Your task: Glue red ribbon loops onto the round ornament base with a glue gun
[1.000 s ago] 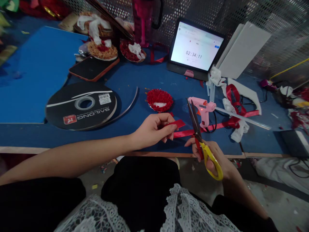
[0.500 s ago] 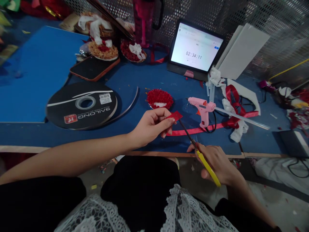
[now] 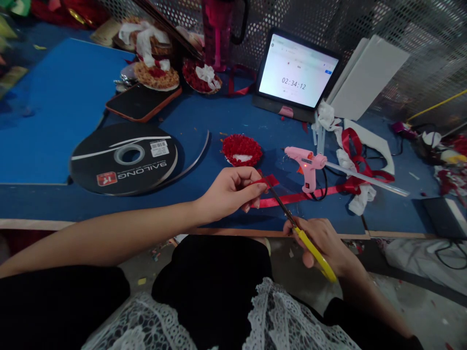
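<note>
Between the thumb and fingers of my left hand point(image 3: 233, 193) is the end of a red ribbon point(image 3: 272, 181), pinched near the table's front edge. My right hand point(image 3: 324, 245) grips yellow-handled scissors point(image 3: 310, 248), whose dark blades reach up and left onto the ribbon's tip. Just beyond my left hand lies a round red crinkled piece point(image 3: 241, 148) with a white patch. A pink glue gun point(image 3: 306, 163) rests to its right, with a clear glue stick out of its back. More red ribbon point(image 3: 292, 198) runs under the gun.
At left lies a black ribbon spool point(image 3: 146, 172), with a blue board point(image 3: 47, 112) behind it. A phone point(image 3: 142, 102) and several crinkled round pieces sit farther back. A tablet point(image 3: 297, 70) showing a timer leans by the mesh wall, beside white boards point(image 3: 368, 80) and a pink tumbler point(image 3: 218, 34).
The scissor blades have moved a little up and left, and now lie across the ribbon's end. The ribbon tip has shifted slightly right and down. My left hand has barely moved.
</note>
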Tool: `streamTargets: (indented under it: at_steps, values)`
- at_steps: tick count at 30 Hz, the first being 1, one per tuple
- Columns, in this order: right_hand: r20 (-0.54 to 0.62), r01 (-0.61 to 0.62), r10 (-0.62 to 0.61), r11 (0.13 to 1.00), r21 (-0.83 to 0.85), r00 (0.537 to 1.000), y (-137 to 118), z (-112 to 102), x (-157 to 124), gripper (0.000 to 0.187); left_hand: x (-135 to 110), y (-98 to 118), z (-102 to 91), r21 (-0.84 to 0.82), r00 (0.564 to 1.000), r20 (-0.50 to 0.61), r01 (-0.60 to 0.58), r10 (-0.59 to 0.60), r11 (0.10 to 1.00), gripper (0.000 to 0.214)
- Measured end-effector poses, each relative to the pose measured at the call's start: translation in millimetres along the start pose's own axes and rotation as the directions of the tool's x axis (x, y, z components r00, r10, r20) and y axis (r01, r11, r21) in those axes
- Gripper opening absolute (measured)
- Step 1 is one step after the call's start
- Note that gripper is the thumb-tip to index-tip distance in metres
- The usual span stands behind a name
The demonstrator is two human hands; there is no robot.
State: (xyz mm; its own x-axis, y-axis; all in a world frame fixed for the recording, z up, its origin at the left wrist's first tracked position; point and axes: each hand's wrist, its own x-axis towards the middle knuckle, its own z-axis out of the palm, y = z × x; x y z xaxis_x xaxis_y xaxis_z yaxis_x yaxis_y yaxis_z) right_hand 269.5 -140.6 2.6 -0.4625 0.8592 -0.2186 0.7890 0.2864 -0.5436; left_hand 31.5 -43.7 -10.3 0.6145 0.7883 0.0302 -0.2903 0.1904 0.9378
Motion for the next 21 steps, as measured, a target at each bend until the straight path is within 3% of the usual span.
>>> streamTargets:
  at_steps: [5,12,21]
  values:
    - [-0.051,0.026,-0.023,0.998,0.049,0.998,5,4,-1,0.081,0,0,0.1,0.003,1.0,0.006,0.0,0.0,1.0,0.02]
    - [-0.061,0.015,-0.013,0.999,0.029,0.998,6,5,-1,0.078,1,-1,-0.1,-0.013,1.0,0.01,0.007,-0.007,1.0,0.021]
    - [-0.085,-0.05,0.054,0.998,0.043,0.995,18,12,-5,0.044,-1,-1,-0.7,0.008,1.0,0.021,0.014,-0.014,1.0,0.021]
